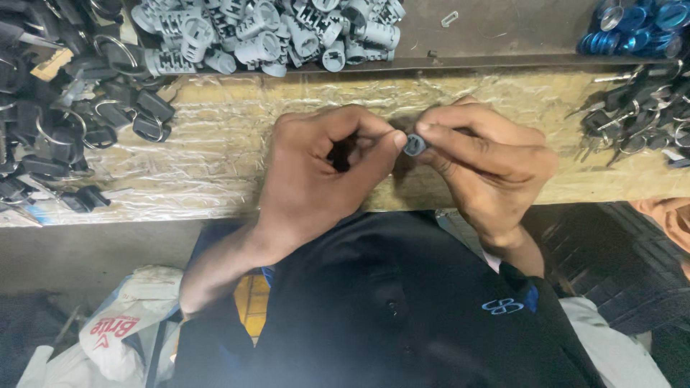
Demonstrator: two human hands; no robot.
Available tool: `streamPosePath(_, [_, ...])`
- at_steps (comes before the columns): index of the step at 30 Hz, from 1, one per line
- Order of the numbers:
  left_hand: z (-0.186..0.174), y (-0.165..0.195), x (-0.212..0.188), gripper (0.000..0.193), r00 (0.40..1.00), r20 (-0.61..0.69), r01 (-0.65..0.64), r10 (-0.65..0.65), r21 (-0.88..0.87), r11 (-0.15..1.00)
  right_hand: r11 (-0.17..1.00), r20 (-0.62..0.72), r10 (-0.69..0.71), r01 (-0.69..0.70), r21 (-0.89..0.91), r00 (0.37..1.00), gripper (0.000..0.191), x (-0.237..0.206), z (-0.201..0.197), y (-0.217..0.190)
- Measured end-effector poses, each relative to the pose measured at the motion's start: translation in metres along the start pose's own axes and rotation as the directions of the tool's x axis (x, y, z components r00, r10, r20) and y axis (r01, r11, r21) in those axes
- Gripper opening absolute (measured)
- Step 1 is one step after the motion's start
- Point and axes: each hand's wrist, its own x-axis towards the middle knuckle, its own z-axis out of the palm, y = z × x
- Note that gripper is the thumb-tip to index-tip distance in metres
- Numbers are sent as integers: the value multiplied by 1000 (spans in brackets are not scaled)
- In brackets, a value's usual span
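Grey-blue small oval plastic cap pinched between both hands' fingers.

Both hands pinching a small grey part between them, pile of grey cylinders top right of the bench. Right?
Not quite. In the head view the left hand and right hand do pinch the small grey part, but the grey cylinders lie top centre-left; blue discs are top right.

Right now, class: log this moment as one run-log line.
left hand: pinching small grey part | right hand: pinching same part | behind: grey cylinder pile
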Motion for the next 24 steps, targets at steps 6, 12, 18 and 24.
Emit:
streamPosePath(6, [6, 0, -6, 9, 991, -52, -111, 120, 144, 983, 989, 10, -22, 23, -149, 1000, 34, 0, -2, -12])
streamPosePath(12, [21, -15, -17, 10, 993, -116, -37, 29, -74, 997, 998, -17, 60, -60, -10, 998, 32, -17, 1, -5])
streamPosePath(18, [36, -23, -26, 8, 985, -173, -51, 4, -266, 963, 996, -74, -83, 83, -12, 994, 32, -25, 9, -1])
streamPosePath(24, [37, -28, -33, 9, 950, -248, -216, 189, -84, 973, 965, -113, -244, 230, -126, 963, 39, -20, 17, -5])
